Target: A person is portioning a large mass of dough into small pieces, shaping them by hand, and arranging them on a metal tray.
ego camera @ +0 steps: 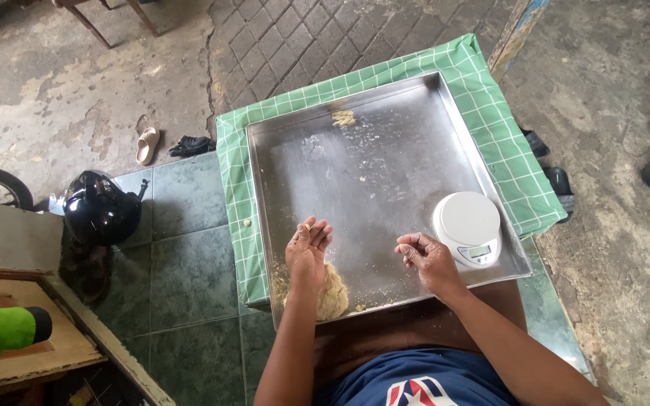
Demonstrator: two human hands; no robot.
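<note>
My left hand [308,248] is raised palm-up over the near-left part of the steel tray [385,135]; its fingers [317,229] lie close together, curled slightly, with a small crumb of dough pinched at the tips. My right hand [424,256] hovers palm-down to the tray's near-right; its fingers are curled inward in a loose fist, dusted with flour, and I cannot tell whether anything sits inside them.

The dough lump [332,295] rests on the tray floor at the near edge, directly beneath my left wrist and partly hidden by it. What shows is a rounded tan mound; its long axis appears to run from the near rim toward the tray centre, though the wrist covers too much to be certain.

A white round kitchen scale [466,222] stands in the tray's near-right corner, just beside my right hand, display facing me. Dough scraps [343,117] lie at the tray's far rim. Under the tray lies a green checked cloth [490,105].
</note>
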